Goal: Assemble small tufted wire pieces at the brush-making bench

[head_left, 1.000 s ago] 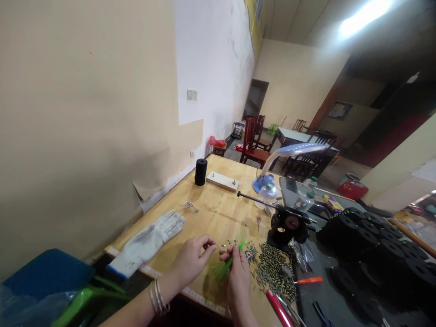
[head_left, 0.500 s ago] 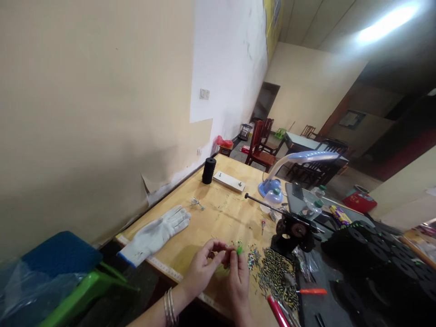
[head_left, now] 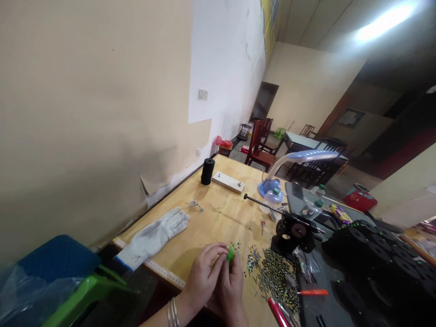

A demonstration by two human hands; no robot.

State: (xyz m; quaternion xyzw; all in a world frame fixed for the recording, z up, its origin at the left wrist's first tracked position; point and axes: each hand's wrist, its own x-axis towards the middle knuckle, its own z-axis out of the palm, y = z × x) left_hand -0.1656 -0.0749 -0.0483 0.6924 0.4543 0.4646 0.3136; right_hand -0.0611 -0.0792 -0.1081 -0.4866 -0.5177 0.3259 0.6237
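Observation:
My left hand [head_left: 203,274] and my right hand [head_left: 232,282] meet low over the wooden table, fingertips pinched close together. A small bright green piece [head_left: 230,253] sticks up from the fingers of my right hand. Its exact kind is too small to make out. The left fingertips press in beside it, and what they grip is hidden. Just right of my hands lie tiny coloured beads [head_left: 252,260] and a spread pile of small black-and-yellow striped pieces [head_left: 277,277].
On the wooden table [head_left: 200,227] lie a white glove [head_left: 153,236], a black ridged cylinder [head_left: 207,171] and a white plate with two screws [head_left: 228,182]. A blue desk lamp [head_left: 270,187], a black clamp device [head_left: 294,231], an orange-handled tool [head_left: 314,292] and stacked black rolls [head_left: 371,259] stand rightward.
Both hands have drawn closer together and shifted slightly left and toward me. The green piece moved with them and now stands more upright between the fingers.

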